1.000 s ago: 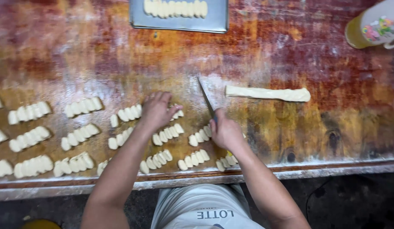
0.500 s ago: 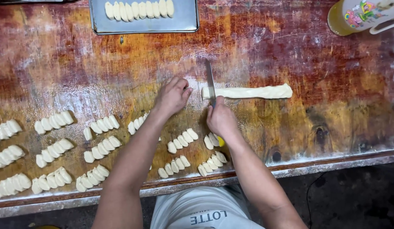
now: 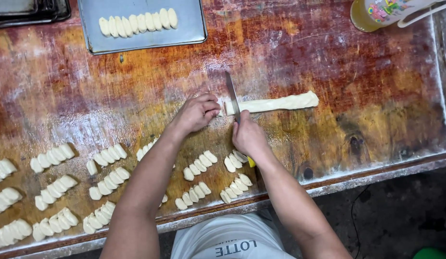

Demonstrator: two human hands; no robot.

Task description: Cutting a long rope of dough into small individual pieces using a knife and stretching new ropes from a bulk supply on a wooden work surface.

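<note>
Right hand (image 3: 248,136) closed around knife (image 3: 231,96), blade across dough rope (image 3: 273,103). Left hand (image 3: 198,111) curled, fingertips pinning rope's near end. Probably soft, light, easily squashed; best held lightly beside the blade.

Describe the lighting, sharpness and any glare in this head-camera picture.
Head view: soft, even light; faint shadows under the left hand and right hand; knife and dough strip sharp; metal tray shows dull sheen, no harsh glare; floor at lower right dark.
</note>
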